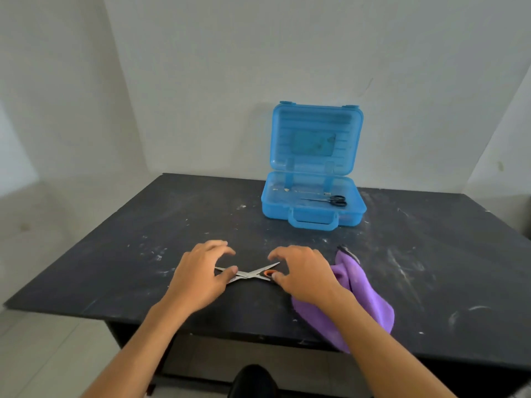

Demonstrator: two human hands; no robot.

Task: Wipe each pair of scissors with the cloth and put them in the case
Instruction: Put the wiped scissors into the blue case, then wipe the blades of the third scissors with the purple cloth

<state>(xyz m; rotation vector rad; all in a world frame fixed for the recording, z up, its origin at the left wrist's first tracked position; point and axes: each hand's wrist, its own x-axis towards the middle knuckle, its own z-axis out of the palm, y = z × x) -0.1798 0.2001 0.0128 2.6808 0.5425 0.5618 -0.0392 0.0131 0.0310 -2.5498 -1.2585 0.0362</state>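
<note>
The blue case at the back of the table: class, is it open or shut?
Open: the blue case has its lid standing upright, and black-handled scissors lie inside.

1. left hand (198, 278) covers part of the scissors (249, 274), can't tell which end tbh
2. right hand (301, 275) hides most of the orange handle
3. cloth (362, 294) partly under the right forearm
4. table (143, 254) right corner cut off by the frame
</note>
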